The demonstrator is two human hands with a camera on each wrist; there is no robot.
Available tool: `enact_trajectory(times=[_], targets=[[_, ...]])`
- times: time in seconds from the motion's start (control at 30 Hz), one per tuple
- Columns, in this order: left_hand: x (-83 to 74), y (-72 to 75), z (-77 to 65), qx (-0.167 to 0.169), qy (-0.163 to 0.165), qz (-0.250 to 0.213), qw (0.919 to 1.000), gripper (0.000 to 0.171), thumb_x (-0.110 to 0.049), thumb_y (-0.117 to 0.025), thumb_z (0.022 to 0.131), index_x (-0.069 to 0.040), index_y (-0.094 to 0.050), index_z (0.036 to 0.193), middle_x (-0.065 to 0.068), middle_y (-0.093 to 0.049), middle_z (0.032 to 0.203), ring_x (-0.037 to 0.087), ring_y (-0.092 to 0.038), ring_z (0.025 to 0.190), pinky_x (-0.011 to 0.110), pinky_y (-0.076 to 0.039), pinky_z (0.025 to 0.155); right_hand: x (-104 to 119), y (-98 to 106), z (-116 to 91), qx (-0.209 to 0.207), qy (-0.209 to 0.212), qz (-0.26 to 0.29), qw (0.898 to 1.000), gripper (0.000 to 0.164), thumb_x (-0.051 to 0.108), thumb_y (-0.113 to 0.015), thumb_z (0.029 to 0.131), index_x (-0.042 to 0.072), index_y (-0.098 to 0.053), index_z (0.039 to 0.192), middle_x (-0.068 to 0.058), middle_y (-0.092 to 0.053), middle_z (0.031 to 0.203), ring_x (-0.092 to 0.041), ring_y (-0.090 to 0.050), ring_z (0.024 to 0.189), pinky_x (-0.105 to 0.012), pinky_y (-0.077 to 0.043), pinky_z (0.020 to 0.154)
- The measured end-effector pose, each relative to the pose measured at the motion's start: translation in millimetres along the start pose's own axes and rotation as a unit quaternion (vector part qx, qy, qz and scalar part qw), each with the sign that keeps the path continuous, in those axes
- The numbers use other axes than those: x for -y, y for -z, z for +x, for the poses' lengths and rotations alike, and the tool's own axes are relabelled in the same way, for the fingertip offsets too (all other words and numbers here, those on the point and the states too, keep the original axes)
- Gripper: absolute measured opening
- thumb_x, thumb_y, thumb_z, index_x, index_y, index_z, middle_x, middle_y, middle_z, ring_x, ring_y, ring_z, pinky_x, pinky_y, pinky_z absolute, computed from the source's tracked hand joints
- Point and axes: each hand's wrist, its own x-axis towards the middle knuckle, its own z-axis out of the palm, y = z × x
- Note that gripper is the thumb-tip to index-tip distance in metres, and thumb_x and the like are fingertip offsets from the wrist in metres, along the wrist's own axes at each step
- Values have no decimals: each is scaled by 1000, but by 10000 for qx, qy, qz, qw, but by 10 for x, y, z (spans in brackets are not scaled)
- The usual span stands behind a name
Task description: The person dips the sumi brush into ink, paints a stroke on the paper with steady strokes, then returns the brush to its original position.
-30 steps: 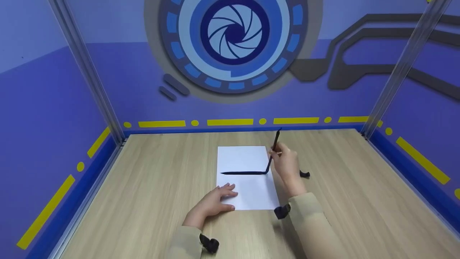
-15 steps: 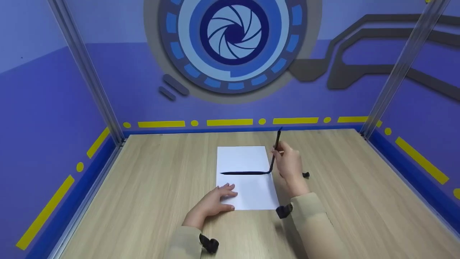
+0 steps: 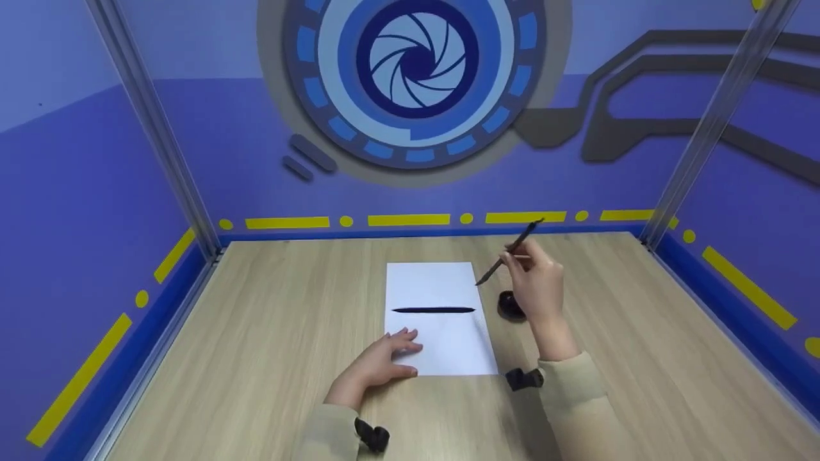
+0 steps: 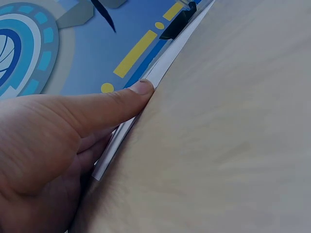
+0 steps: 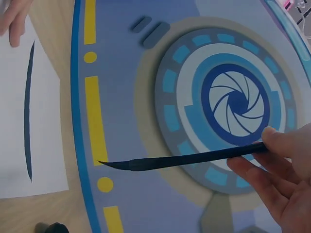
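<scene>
My right hand [image 3: 539,285] pinches a dark ink brush [image 3: 524,237], held tilted in the air beyond the paper's right edge. The bristle tip points down and left; in the right wrist view the tip of the brush [image 5: 146,163] is curved and pointed. A white sheet of paper [image 3: 442,349] lies on the table with one thick black horizontal stroke [image 3: 433,310] across its middle. My left hand [image 3: 378,362] rests fingers spread on its lower left corner, thumb [image 4: 109,107] at the near edge. Beside the paper, partly behind my right hand, sits a round dark ink dish [image 3: 510,307].
The wood-grain table [image 3: 282,320] is enclosed by blue-purple printed walls [image 3: 211,141] at the back and sides. Metal posts [image 3: 154,121] stand at the back corners. Small black devices [image 3: 373,436] are strapped at both wrists.
My right hand has lifted the brush off the right end of the stroke and moved right and up, tilting it. The ink dish now shows. My left hand has stayed put.
</scene>
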Motion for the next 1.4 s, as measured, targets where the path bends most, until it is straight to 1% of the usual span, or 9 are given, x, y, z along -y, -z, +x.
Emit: enact_trajectory(times=[0.17,0.3,0.4,0.6,0.7,0.8,0.97,1.17,1.4], targets=[[1,0,-4,-48,93,-46,9999,45,-20,-79,89,-13,-69,133,5,-47,161,31,-32,157,57,-17,132,-15,89,-27,-301,374,691,9965,11,-5,-76,87,-6,-71,97,-20,-77,90,-16,-78,80,-5,-57,75],[-1,-7,-3,-45,124,-83,9999,46,-21,-80,89,-13,-69,133,5,-46,162,31,-31,157,58,-16,132,-85,143,-65,-450,516,1315,9890,11,-10,-75,86,-9,-71,96,-26,-76,90,5,-73,82,-11,-61,76],[-2,-10,-2,-34,116,-91,9999,46,-21,-80,89,-12,-69,133,5,-46,162,31,-31,157,58,-16,132,-137,191,-93,-559,625,1602,9835,13,-12,-75,85,-10,-72,97,-28,-75,90,6,-74,84,-15,-62,76],[-14,1,-1,-29,85,-49,9999,46,-21,-79,89,-12,-69,133,5,-46,162,31,-31,157,58,-16,132,-216,327,-171,-613,748,1603,9823,16,-14,-75,83,-7,-75,97,-3,-81,95,3,-75,90,-14,-62,80],[-16,-4,-7,-30,108,-99,9999,47,-21,-80,89,-12,-69,133,5,-46,162,32,-31,157,59,-16,131,-289,407,-205,-531,1107,1480,9813,25,-23,-74,77,-7,-76,96,-6,-81,95,2,-75,92,-13,-61,80],[-9,-6,-6,-23,103,-139,9998,47,-21,-80,89,-11,-69,134,5,-46,162,32,-31,157,59,-16,131,-374,481,-226,-484,1657,1252,9770,32,-28,-75,71,-7,-77,95,-25,-76,91,-1,-75,92,-10,-60,80],[-9,2,-2,-22,18,-53,10000,47,-20,-79,90,-10,-68,134,8,-46,162,33,-32,157,58,-15,132,-535,595,-282,-490,2255,742,9702,37,-27,-79,64,-4,-78,93,-22,-77,88,-6,-75,86,-5,-56,83],[-16,-6,-6,-20,-12,-38,10000,46,-19,-79,89,-9,-69,133,9,-45,162,34,-31,157,58,-14,132,-670,717,-358,-103,2796,68,9600,10,0,-75,90,4,-81,98,-15,-80,95,-22,-77,86,-3,-52,93],[-19,1,-13,-19,-30,-69,10000,47,-20,-79,90,-9,-68,134,9,-45,162,35,-30,157,59,-13,132,-810,784,-437,331,3591,-715,9300,30,24,-55,107,12,-82,100,-8,-79,98,-24,-77,89,-7,-53,95]])
